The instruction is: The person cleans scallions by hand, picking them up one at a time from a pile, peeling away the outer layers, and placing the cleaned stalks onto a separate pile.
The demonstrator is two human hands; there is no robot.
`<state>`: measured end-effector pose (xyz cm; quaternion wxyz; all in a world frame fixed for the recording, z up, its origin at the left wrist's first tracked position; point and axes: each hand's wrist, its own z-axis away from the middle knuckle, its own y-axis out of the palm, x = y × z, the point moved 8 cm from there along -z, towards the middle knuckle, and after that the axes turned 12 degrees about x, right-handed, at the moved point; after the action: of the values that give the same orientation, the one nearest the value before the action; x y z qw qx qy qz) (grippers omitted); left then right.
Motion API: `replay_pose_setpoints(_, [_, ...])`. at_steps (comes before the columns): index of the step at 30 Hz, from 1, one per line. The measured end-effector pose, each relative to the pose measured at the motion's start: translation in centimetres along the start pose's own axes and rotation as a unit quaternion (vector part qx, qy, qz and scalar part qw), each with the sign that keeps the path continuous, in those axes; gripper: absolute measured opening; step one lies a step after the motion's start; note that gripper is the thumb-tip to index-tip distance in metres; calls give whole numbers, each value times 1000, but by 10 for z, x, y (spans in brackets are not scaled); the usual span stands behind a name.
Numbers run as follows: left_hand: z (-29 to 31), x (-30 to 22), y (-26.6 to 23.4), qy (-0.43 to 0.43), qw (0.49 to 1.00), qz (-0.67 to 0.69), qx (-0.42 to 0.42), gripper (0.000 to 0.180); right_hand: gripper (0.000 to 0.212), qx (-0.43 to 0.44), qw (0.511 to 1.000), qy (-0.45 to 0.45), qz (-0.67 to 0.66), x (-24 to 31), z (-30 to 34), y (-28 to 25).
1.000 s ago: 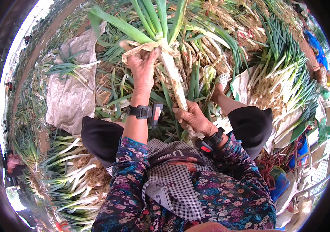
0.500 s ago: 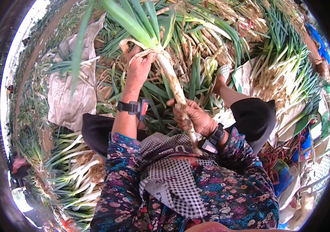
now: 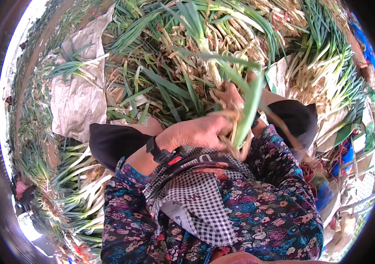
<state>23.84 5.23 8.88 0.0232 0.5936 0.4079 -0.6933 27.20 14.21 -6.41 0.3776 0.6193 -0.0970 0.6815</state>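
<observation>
Hands, two, bare, close together above the lap. Left hand (image 3: 203, 132): fingers curled about a green leaf (image 3: 250, 114) and a tan dry husk (image 3: 240, 150); blurred, so the place of each finger was unclear. Right hand (image 3: 230, 97): just beyond the left, at the lower end of a white stalk (image 3: 214, 72) with green tops; whether it gripped that stalk or only lay against it could not be told. Stalk, one: before the lap, tops pointing away from the person, near loose leaves (image 3: 165, 86). Hazards, as judged: husk, thin and ragged, liable to tear short under a hard pull; leaf, long and limp, liable to catch on the right sleeve (image 3: 275, 152) or the black-clad right knee (image 3: 295, 115) if swung quickly; stalk, liable to twist or drop among its like if the right hand's hold was slack, and there hard to pick out; checked cloth (image 3: 207, 215), lying close below the left hand, liable to collect scraps or be pinched in with the husk. Well apart, left: pale sack (image 3: 77, 105), too distant to hinder either hand.
</observation>
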Motion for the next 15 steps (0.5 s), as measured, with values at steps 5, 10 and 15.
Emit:
replay_pose_setpoints(5, [33, 94, -102, -286, 918, 129, -241, 26, 44, -78, 988, -58, 118, -25, -10, -8])
replay_pose_setpoints(10, [54, 144, -149, -152, 812, 56, -560, 44, 26, -163, 923, -60, 343, 1, 1, 28])
replay_pose_setpoints(15, [59, 134, -145, -29, 810, 219, -544, 50, 22, -140, 926, -107, 334, 24, 15, 38])
